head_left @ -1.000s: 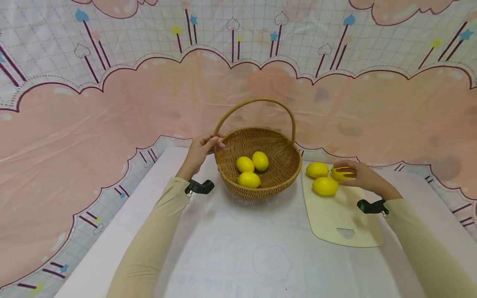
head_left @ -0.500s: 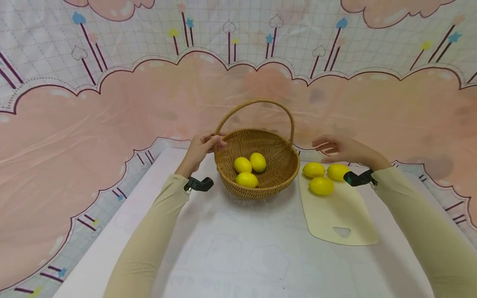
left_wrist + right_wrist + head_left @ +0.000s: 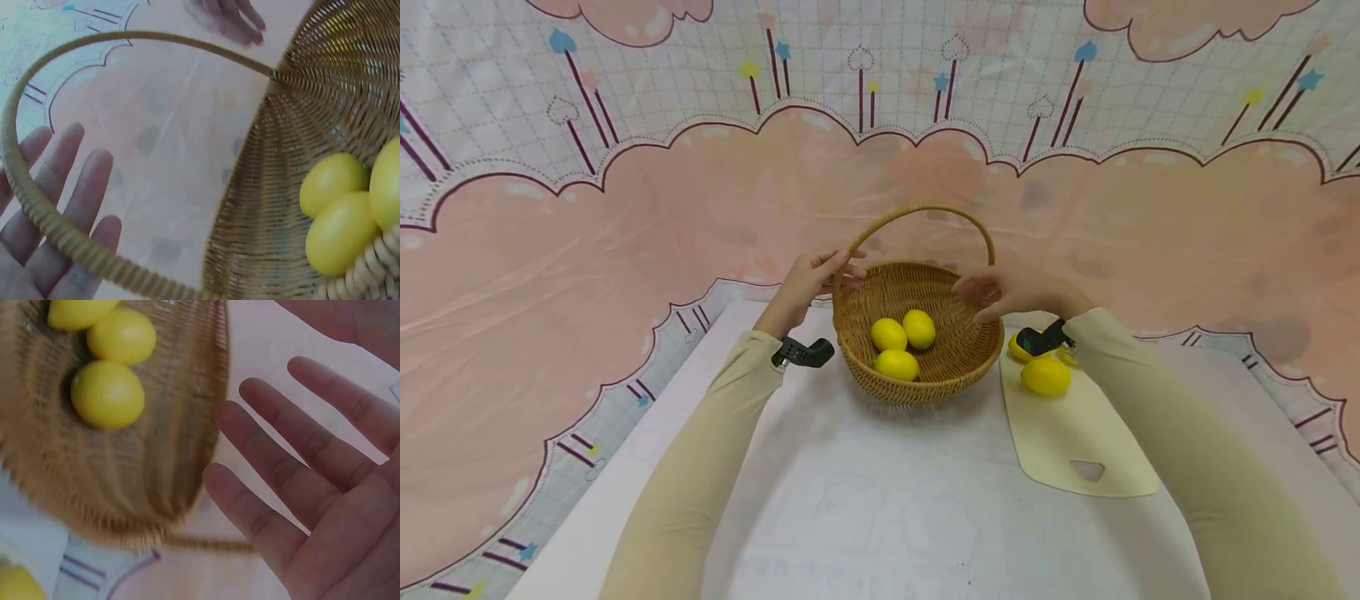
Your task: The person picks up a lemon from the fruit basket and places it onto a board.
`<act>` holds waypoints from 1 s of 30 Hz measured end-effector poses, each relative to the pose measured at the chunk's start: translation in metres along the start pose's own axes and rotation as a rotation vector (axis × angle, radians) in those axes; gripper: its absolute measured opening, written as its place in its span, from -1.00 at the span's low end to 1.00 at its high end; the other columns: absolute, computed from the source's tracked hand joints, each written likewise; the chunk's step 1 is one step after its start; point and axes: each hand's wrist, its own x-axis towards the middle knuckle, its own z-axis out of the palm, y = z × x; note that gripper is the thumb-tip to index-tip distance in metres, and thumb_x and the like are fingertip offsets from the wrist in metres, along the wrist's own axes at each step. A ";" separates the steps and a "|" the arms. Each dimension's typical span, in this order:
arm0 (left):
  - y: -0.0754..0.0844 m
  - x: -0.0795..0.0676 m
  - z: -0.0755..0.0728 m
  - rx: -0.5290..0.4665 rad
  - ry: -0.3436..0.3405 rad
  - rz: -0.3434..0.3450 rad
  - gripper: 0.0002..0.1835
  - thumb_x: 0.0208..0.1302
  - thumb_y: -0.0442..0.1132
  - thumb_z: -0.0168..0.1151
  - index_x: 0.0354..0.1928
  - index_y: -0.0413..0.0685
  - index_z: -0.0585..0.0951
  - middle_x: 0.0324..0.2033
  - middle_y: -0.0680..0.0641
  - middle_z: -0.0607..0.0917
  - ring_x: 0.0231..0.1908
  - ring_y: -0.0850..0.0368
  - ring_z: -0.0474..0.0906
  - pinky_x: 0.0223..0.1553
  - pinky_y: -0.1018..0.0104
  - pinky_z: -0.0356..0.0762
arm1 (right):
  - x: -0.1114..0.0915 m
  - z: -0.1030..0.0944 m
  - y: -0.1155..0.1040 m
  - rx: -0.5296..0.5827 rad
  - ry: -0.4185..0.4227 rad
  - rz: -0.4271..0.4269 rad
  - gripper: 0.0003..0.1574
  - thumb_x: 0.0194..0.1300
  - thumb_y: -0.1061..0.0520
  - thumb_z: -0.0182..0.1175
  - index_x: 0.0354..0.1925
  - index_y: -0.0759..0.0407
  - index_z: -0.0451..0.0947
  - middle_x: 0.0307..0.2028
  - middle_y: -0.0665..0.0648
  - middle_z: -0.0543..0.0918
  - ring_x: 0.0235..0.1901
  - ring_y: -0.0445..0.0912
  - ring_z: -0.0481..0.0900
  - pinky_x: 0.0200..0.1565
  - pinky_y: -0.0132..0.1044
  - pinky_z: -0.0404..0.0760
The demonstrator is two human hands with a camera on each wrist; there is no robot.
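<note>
Your left hand [image 3: 811, 280] and right hand [image 3: 1021, 289], fingers spread, gripping nothing, flank the basket [image 3: 917, 392] mid-frame, both close.

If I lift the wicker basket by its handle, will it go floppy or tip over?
The wicker basket should stay fairly stiff, since its handle stands up in a smooth arch. It's probably light for its size, being woven from thin strands. The lemons inside might roll if it tilts, because they're rounded and look loose.
</note>
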 end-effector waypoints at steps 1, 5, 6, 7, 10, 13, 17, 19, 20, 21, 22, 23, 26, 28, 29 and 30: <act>0.002 0.000 0.001 0.001 0.002 0.003 -0.54 0.45 -0.04 -0.08 0.16 -0.24 0.47 -0.41 0.23 0.70 -0.27 0.30 0.68 0.17 -0.11 0.42 | 0.006 0.002 -0.002 0.007 -0.016 -0.005 -0.33 0.22 0.20 0.25 0.24 0.36 0.28 0.22 0.37 0.41 0.22 0.21 0.39 0.20 0.02 0.45; 0.004 0.001 0.005 0.005 0.011 0.011 -0.56 0.46 -0.05 -0.10 0.13 -0.23 0.49 -0.43 0.23 0.70 -0.27 0.29 0.68 0.09 0.05 0.52 | 0.029 0.013 -0.007 0.020 -0.065 -0.008 -0.37 0.23 0.24 0.23 0.22 0.36 0.29 0.21 0.40 0.40 0.21 0.20 0.40 0.19 -0.02 0.47; 0.004 0.001 0.006 0.003 0.012 0.013 -0.56 0.46 -0.05 -0.11 0.13 -0.23 0.49 -0.44 0.24 0.71 -0.27 0.29 0.68 0.07 0.10 0.54 | 0.034 0.017 -0.008 0.025 -0.077 -0.010 -0.38 0.23 0.24 0.22 0.22 0.36 0.29 0.21 0.40 0.41 0.21 0.20 0.40 0.19 -0.02 0.47; 0.004 0.002 0.006 0.002 0.013 0.017 -0.56 0.46 -0.06 -0.11 0.13 -0.24 0.49 -0.46 0.25 0.71 -0.28 0.30 0.68 0.05 0.14 0.55 | 0.039 0.020 -0.009 0.031 -0.090 -0.021 -0.39 0.23 0.25 0.21 0.22 0.36 0.30 0.19 0.41 0.41 0.21 0.20 0.41 0.20 -0.01 0.46; 0.002 0.002 0.008 -0.004 0.017 0.032 -0.54 0.47 -0.06 -0.13 0.13 -0.29 0.48 -0.51 0.26 0.71 -0.33 0.33 0.67 0.00 0.24 0.58 | 0.053 0.029 -0.009 0.057 -0.122 -0.030 -0.40 0.23 0.28 0.20 0.21 0.38 0.31 0.18 0.43 0.42 0.20 0.22 0.41 0.21 -0.03 0.45; 0.001 0.003 0.010 -0.010 0.026 0.049 -0.53 0.47 -0.06 -0.14 0.12 -0.33 0.48 -0.55 0.25 0.70 -0.37 0.34 0.66 -0.07 0.33 0.60 | 0.064 0.038 -0.007 0.102 -0.145 -0.025 -0.41 0.23 0.32 0.17 0.21 0.41 0.30 0.19 0.46 0.39 0.20 0.26 0.39 0.20 -0.06 0.46; 0.000 0.003 0.012 -0.025 0.037 0.066 -0.54 0.48 -0.09 -0.14 0.09 -0.37 0.49 -0.59 0.23 0.69 -0.40 0.33 0.66 -0.16 0.44 0.60 | 0.075 0.048 -0.003 0.142 -0.159 -0.012 -0.41 0.24 0.35 0.15 0.22 0.47 0.28 0.19 0.47 0.38 0.21 0.29 0.38 0.19 -0.08 0.48; 0.000 0.003 0.012 -0.028 0.036 0.071 -0.54 0.48 -0.10 -0.15 0.09 -0.37 0.49 -0.60 0.23 0.69 -0.40 0.33 0.66 -0.15 0.44 0.61 | 0.080 0.052 -0.001 0.143 -0.165 -0.012 -0.40 0.24 0.34 0.15 0.22 0.48 0.27 0.18 0.47 0.40 0.20 0.29 0.38 0.18 -0.08 0.49; -0.001 0.003 0.012 -0.028 0.032 0.073 -0.54 0.48 -0.10 -0.15 0.10 -0.37 0.48 -0.59 0.23 0.69 -0.40 0.33 0.66 -0.14 0.43 0.61 | 0.082 0.054 0.000 0.144 -0.165 -0.007 -0.40 0.25 0.33 0.16 0.22 0.47 0.27 0.17 0.46 0.41 0.20 0.28 0.39 0.18 -0.08 0.50; -0.001 0.003 0.011 -0.024 0.028 0.073 -0.54 0.48 -0.11 -0.15 0.11 -0.37 0.48 -0.58 0.23 0.69 -0.39 0.33 0.66 -0.12 0.41 0.61 | 0.083 0.056 0.000 0.143 -0.166 -0.001 -0.40 0.25 0.32 0.16 0.22 0.46 0.28 0.17 0.45 0.43 0.20 0.27 0.40 0.17 -0.09 0.50; -0.001 0.003 0.011 -0.022 0.024 0.069 -0.54 0.48 -0.10 -0.15 0.12 -0.35 0.47 -0.57 0.23 0.70 -0.38 0.32 0.67 -0.10 0.38 0.61 | 0.085 0.058 0.001 0.142 -0.166 0.001 -0.41 0.25 0.31 0.16 0.22 0.45 0.29 0.16 0.44 0.43 0.20 0.26 0.41 0.17 -0.09 0.50; -0.001 0.003 0.010 -0.021 0.017 0.063 -0.55 0.48 -0.11 -0.15 0.14 -0.34 0.47 -0.55 0.24 0.70 -0.37 0.33 0.67 -0.06 0.34 0.61 | 0.087 0.059 0.003 0.138 -0.166 0.003 -0.41 0.25 0.31 0.17 0.22 0.44 0.29 0.16 0.43 0.45 0.20 0.26 0.41 0.18 -0.10 0.50; 0.000 0.001 0.006 -0.001 -0.010 0.041 -0.55 0.49 -0.11 -0.17 0.22 -0.26 0.43 -0.47 0.27 0.71 -0.32 0.35 0.68 0.06 0.21 0.55 | 0.091 0.063 0.006 0.136 -0.167 0.020 -0.44 0.25 0.29 0.18 0.20 0.42 0.33 0.13 0.41 0.48 0.18 0.23 0.43 0.17 -0.11 0.50; -0.001 -0.001 0.003 0.006 -0.024 0.023 -0.55 0.49 -0.11 -0.18 0.27 -0.19 0.40 -0.42 0.27 0.71 -0.28 0.34 0.68 0.11 0.16 0.52 | 0.094 0.065 0.008 0.130 -0.175 0.030 -0.46 0.25 0.29 0.18 0.18 0.41 0.35 0.11 0.40 0.50 0.17 0.20 0.45 0.16 -0.12 0.52; -0.001 -0.002 0.001 0.011 -0.029 0.016 -0.56 0.49 -0.12 -0.18 0.28 -0.16 0.39 -0.40 0.28 0.71 -0.26 0.33 0.68 0.12 0.15 0.51 | 0.095 0.066 0.009 0.130 -0.179 0.036 -0.46 0.25 0.29 0.18 0.17 0.41 0.35 0.11 0.40 0.50 0.16 0.19 0.46 0.15 -0.12 0.52; -0.001 -0.003 0.000 0.018 -0.035 0.012 -0.56 0.50 -0.13 -0.19 0.30 -0.14 0.37 -0.37 0.27 0.71 -0.23 0.30 0.68 0.11 0.16 0.51 | 0.095 0.067 0.009 0.128 -0.183 0.045 -0.47 0.25 0.29 0.18 0.17 0.41 0.36 0.11 0.40 0.50 0.16 0.17 0.47 0.15 -0.13 0.52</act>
